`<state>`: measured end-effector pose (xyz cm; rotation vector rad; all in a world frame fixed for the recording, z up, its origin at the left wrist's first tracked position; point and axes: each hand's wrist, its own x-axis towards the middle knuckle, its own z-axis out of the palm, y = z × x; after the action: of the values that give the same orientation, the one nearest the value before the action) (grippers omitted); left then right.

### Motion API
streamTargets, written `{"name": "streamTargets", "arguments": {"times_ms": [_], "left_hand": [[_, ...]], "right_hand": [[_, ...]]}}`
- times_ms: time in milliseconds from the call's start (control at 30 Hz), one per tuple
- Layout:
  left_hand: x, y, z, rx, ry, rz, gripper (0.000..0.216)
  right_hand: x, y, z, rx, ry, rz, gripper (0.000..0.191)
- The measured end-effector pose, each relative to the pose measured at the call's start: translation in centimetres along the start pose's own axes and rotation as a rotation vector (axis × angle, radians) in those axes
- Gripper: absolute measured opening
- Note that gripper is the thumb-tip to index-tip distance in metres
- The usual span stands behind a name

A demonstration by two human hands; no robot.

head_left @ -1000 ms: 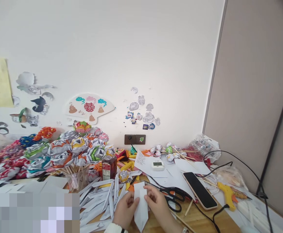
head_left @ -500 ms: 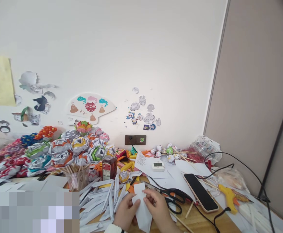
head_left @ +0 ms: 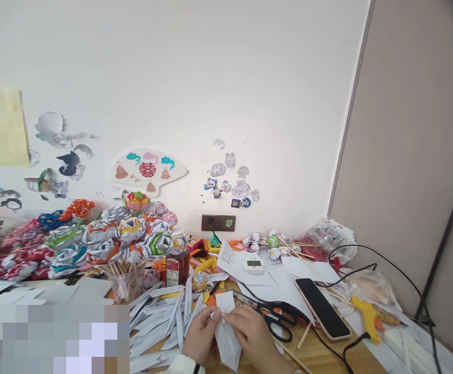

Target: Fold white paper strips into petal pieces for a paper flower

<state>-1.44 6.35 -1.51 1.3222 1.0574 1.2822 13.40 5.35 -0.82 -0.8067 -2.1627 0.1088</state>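
Observation:
Both of my hands work a white folded paper piece low in the head view, over the wooden desk. My left hand pinches its left edge with the fingertips closed on the fold. My right hand lies over the right side, fingers pressed down on the paper near its top. The paper's pointed end aims toward me; a short square flap sticks up beyond my fingers. Many similar folded white strips lie just left of my hands.
Black-handled scissors and a phone lie right of my hands. A yellow glue gun, black cables, a cup of wooden sticks, a small carton and heaps of paper flowers crowd the desk by the wall.
My hands drew together over the top of the paper, folding it narrower. The view shifted slightly right.

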Motion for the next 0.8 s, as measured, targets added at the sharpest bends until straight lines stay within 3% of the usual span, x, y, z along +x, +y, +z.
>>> {"name": "streamTargets", "arguments": {"times_ms": [333, 500, 600, 800], "left_hand": [[-0.3, 0.5, 0.0, 0.104, 0.034, 0.037, 0.024], [-0.5, 0.8, 0.1, 0.265, 0.059, 0.109, 0.023], [-0.6, 0.8, 0.1, 0.326, 0.051, 0.135, 0.021], [-0.7, 0.5, 0.2, 0.363, 0.04, 0.144, 0.019]], "right_hand": [[0.1, -0.9, -0.5, 0.097, 0.007, 0.039, 0.031], [-0.1, -0.7, -0.1, 0.166, 0.083, 0.239, 0.016], [-0.1, -0.2, 0.5, 0.167, 0.061, 0.338, 0.014], [-0.1, 0.4, 1.1, 0.183, 0.062, 0.38, 0.012]]}}
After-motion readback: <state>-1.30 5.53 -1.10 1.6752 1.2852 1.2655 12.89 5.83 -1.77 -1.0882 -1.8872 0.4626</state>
